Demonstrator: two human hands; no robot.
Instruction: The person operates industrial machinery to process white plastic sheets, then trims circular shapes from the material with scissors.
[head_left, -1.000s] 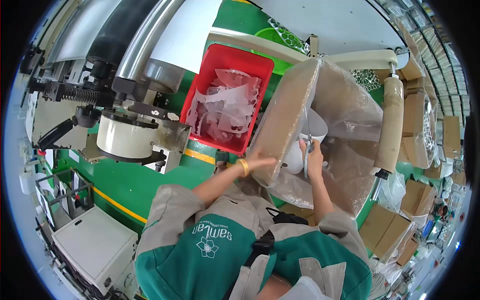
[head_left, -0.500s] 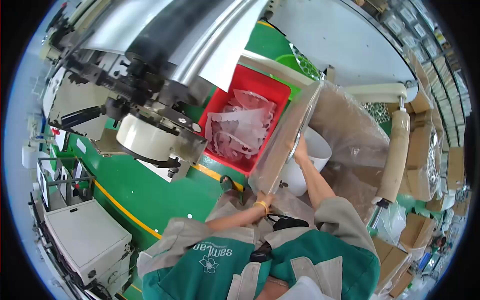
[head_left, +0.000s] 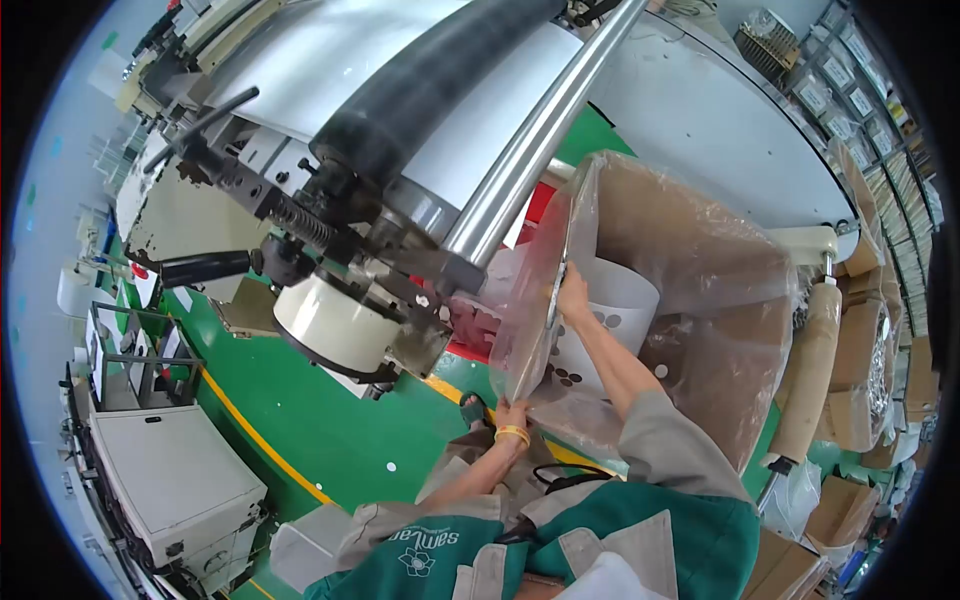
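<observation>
A large cardboard box lined with clear plastic stands in front of me, its opening towards me. My left hand, wearing a yellow wristband, is closed on the lower left corner of its plastic-covered rim. Higher on the same side, my right hand grips the box edge, fingers partly hidden by it. Inside the box, beside my right forearm, lies a curved white sheet. Several small dark and pale discs lie on or by it.
To the left is a machine with a black roller, a steel bar and a black-handled lever. A red bin with scraps sits behind the box. A padded roller arm flanks the box's right; a white cabinet stands lower left.
Relative to the machine, the box has shifted left and now covers most of the red bin. Both hands have stayed on its edge. The view has shifted, and more of the box's inside shows.
</observation>
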